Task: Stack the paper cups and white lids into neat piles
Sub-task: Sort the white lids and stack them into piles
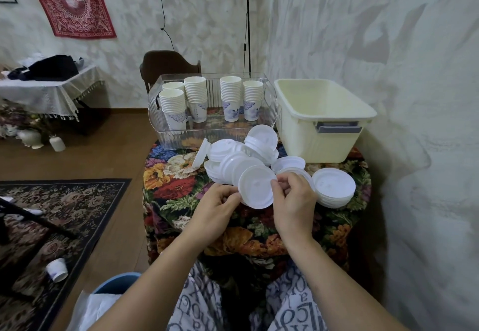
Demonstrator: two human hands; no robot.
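Observation:
Both hands hold one white lid (256,187) just above the floral table. My left hand (215,210) pinches its left edge and my right hand (293,201) pinches its right edge. Behind it lies a loose heap of white lids (233,157), some tilted. A neat pile of lids (333,187) sits to the right of my right hand. Several stacks of paper cups (197,97) stand in a clear plastic tray (215,134) at the back of the table.
A cream plastic tub (321,123) stands at the back right, against the wall. A single paper cup (57,269) lies on the carpet at lower left. A blue bucket rim (116,281) is near my left elbow. A dark chair (166,65) stands behind the tray.

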